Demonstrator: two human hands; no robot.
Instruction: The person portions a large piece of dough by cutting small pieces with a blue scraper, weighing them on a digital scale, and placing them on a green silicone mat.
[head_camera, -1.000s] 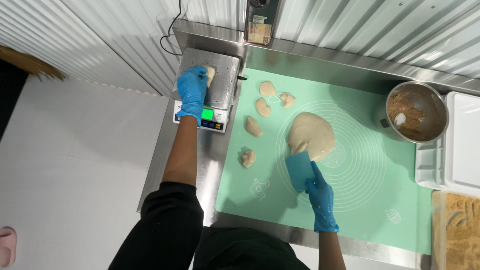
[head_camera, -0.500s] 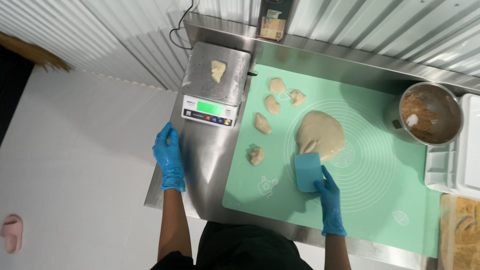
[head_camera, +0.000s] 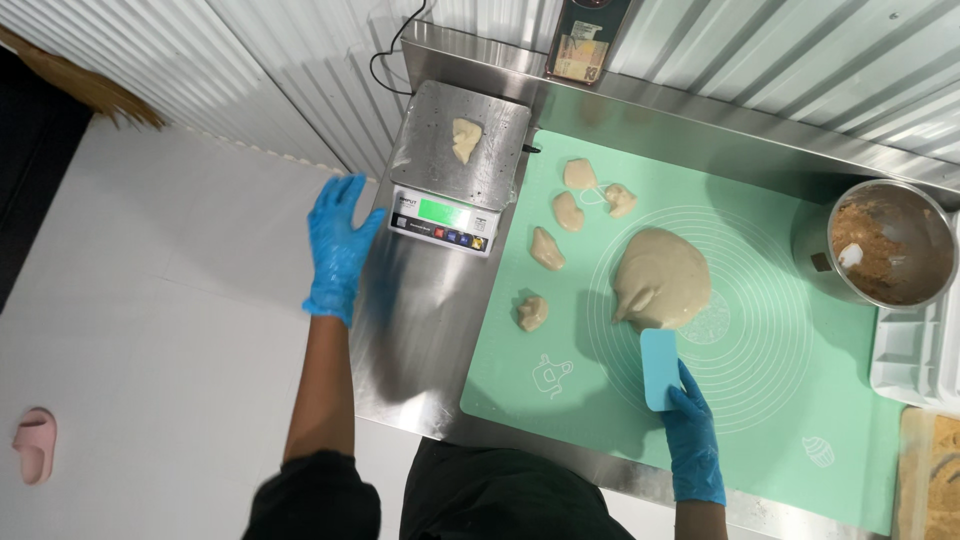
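My left hand (head_camera: 338, 245), in a blue glove, hovers open beside the left edge of the steel table, holding nothing. A small dough piece (head_camera: 465, 138) lies on the platform of the metal scale (head_camera: 455, 165). My right hand (head_camera: 690, 430), also gloved, grips a light blue scraper (head_camera: 660, 368) just below the big dough mass (head_camera: 662, 277) on the green mat (head_camera: 760, 400). Several small dough portions (head_camera: 547, 248) lie on the mat left of the mass.
A steel bowl (head_camera: 888, 255) with brown filling stands at the right. White trays (head_camera: 915, 350) sit at the far right edge. A corrugated metal wall runs behind the table. A pink slipper (head_camera: 35, 445) lies on the white floor at left.
My left hand left the dough piece on the scale, drew back off the table's left side, then rose to the scale's level. The scraper stays at the big dough mass.
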